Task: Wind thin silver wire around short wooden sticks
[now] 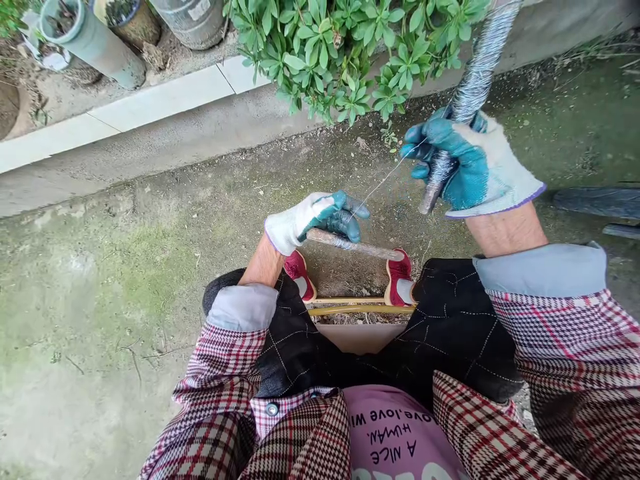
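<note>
Both my hands wear white gloves with teal palms. My right hand (463, 163) is closed around a long rod wound with thin grey wire (475, 83), held up at the right and slanting to the top edge. My left hand (320, 217) is closed around a short bare stick (357, 247), held level above my red shoes (399, 273). A fine wire strand (387, 177) stretches between the two hands, from the left fingers up to the wound rod. I sit with my knees apart in dark trousers.
Mossy concrete ground (100, 267) spreads to the left. A raised concrete kerb (150, 120) runs across the back with a leafy green plant (345, 47) and several pots (95, 40) behind it. A yellowish stool frame (360, 309) shows between my legs.
</note>
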Demonstrator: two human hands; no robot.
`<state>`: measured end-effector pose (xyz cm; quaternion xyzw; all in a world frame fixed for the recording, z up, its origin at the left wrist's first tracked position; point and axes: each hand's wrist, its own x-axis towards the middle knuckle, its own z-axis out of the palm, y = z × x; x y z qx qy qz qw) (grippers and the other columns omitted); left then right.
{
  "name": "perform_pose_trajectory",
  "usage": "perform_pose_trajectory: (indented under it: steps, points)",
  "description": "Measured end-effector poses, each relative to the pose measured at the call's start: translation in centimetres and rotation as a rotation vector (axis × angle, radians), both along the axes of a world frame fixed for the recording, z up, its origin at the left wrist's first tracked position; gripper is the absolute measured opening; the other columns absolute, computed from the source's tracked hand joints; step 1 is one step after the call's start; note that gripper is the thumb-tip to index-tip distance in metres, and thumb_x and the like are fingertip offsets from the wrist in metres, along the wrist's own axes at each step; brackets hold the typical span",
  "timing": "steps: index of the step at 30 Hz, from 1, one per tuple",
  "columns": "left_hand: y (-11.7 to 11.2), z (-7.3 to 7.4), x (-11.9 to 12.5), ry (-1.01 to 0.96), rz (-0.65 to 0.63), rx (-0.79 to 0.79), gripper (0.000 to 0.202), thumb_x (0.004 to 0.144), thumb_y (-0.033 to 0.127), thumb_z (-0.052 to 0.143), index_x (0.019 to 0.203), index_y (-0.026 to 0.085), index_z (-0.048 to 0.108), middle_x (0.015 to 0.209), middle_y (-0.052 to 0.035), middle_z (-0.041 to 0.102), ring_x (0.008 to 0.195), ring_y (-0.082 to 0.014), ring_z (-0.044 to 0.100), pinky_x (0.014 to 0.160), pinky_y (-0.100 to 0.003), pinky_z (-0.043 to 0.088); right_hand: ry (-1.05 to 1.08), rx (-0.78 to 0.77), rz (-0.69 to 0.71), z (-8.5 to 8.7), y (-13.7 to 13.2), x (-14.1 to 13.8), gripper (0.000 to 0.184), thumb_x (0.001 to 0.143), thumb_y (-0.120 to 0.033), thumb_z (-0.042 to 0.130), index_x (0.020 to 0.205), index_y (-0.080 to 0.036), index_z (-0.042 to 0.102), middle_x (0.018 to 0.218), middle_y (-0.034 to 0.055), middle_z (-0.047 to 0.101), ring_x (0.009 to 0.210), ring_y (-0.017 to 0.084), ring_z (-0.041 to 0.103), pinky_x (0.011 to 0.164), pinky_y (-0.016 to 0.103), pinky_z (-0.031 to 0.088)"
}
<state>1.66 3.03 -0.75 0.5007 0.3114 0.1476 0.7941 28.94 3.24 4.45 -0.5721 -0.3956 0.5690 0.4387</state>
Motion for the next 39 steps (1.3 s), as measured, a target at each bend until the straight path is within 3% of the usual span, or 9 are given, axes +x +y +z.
perform_pose_trajectory:
  steps: [5, 8, 14, 17, 19, 24, 31, 36, 39]
  points:
    - [0.2, -0.1, 0.3, 0.038, -0.034, -0.048, 0.038, 0.079, 0.043, 0.086, 0.106, 0.016, 0.081, 0.100, -0.0123, 0.082, 0.095, -0.0243, 0.079, 0.092, -0.035, 0.063, -0.028, -0.027, -0.069, -0.5, 0.4, 1.5, 0.033, 0.068, -0.033, 0.087, 0.083, -0.032, 0.058, 0.104, 0.0048, 0.073, 0.097, 0.026, 0.066, 0.079, 0.045, 0.055]
    - [0.3, -0.6, 1.5, 0.172, -0.117, -0.024, 0.021, 0.072, 0.020, 0.082, 0.093, 0.016, 0.083, 0.095, -0.0075, 0.083, 0.087, -0.0194, 0.077, 0.085, -0.030, 0.062, -0.026, -0.013, -0.074, -0.7, 0.4, 1.5, 0.031, 0.067, -0.030, 0.088, 0.081, -0.032, 0.060, 0.097, 0.0047, 0.072, 0.092, 0.026, 0.063, 0.079, 0.047, 0.054]
    - [-0.6, -1.1, 2.8, 0.213, -0.105, 0.019, 0.036, 0.058, -0.001, 0.071, 0.087, 0.018, 0.083, 0.100, -0.0063, 0.084, 0.089, -0.0187, 0.073, 0.083, -0.027, 0.058, -0.012, 0.041, -0.093, -0.4, 0.5, 1.9, 0.022, 0.071, -0.031, 0.084, 0.076, -0.032, 0.062, 0.092, 0.0041, 0.069, 0.082, 0.023, 0.058, 0.077, 0.046, 0.050]
    - [-0.8, -1.6, 2.9, 0.191, 0.016, -0.127, 0.055, 0.058, 0.001, 0.074, 0.109, 0.021, 0.080, 0.115, -0.0078, 0.081, 0.086, -0.0219, 0.075, 0.080, -0.036, 0.062, -0.031, 0.052, -0.139, 0.0, 0.5, 2.5, 0.024, 0.072, -0.033, 0.084, 0.075, -0.033, 0.061, 0.099, 0.0039, 0.070, 0.083, 0.023, 0.057, 0.076, 0.044, 0.048]
    - [-0.6, -2.4, 3.0, 0.306, 0.139, -0.131, 0.059, 0.063, 0.003, 0.072, 0.118, 0.022, 0.074, 0.109, -0.0068, 0.080, 0.071, -0.0210, 0.074, 0.069, -0.038, 0.061, -0.035, 0.047, -0.160, 0.6, 0.3, 2.7, 0.024, 0.072, -0.036, 0.082, 0.075, -0.034, 0.058, 0.106, 0.0034, 0.071, 0.087, 0.024, 0.058, 0.075, 0.042, 0.047]
    - [0.6, -4.2, 2.9, 0.531, 0.436, 0.069, 0.032, 0.077, 0.003, 0.069, 0.104, 0.021, 0.067, 0.081, 0.0020, 0.068, 0.052, -0.0085, 0.051, 0.051, -0.028, 0.041, -0.039, 0.045, -0.134, 1.9, -0.9, 2.6, 0.027, 0.077, -0.034, 0.081, 0.074, -0.034, 0.054, 0.107, 0.0046, 0.069, 0.085, 0.025, 0.057, 0.072, 0.043, 0.044]
    - [2.4, -2.5, 1.7, 0.271, 0.802, -0.069, 0.027, 0.085, 0.010, 0.070, 0.109, 0.020, 0.064, 0.067, 0.0092, 0.052, 0.043, -0.0034, 0.035, 0.043, -0.021, 0.029, 0.105, 0.086, -0.032, 0.7, -1.0, 2.7, 0.040, 0.066, -0.035, 0.091, 0.065, -0.028, 0.052, 0.073, 0.0009, 0.053, 0.057, 0.015, 0.037, 0.048, 0.036, 0.032]
    - [3.3, -2.2, 0.6, 0.079, 0.914, -0.096, 0.021, 0.090, 0.033, 0.075, 0.099, 0.022, 0.061, 0.065, 0.0090, 0.049, 0.046, -0.0056, 0.044, 0.047, -0.020, 0.041, 0.265, 0.122, 0.045, -0.4, -1.0, 2.3, 0.029, 0.061, -0.031, 0.094, 0.067, -0.025, 0.066, 0.060, -0.0034, 0.052, 0.044, 0.009, 0.032, 0.035, 0.029, 0.026]
    - [3.7, -3.1, 0.3, 0.226, 0.985, 0.097, 0.020, 0.090, 0.023, 0.070, 0.108, 0.022, 0.062, 0.080, 0.0044, 0.063, 0.057, -0.0078, 0.057, 0.059, -0.022, 0.053, 0.287, 0.133, 0.055, -0.1, -1.1, 2.4, 0.030, 0.061, -0.031, 0.096, 0.067, -0.025, 0.066, 0.059, -0.0042, 0.052, 0.043, 0.009, 0.032, 0.034, 0.029, 0.026]
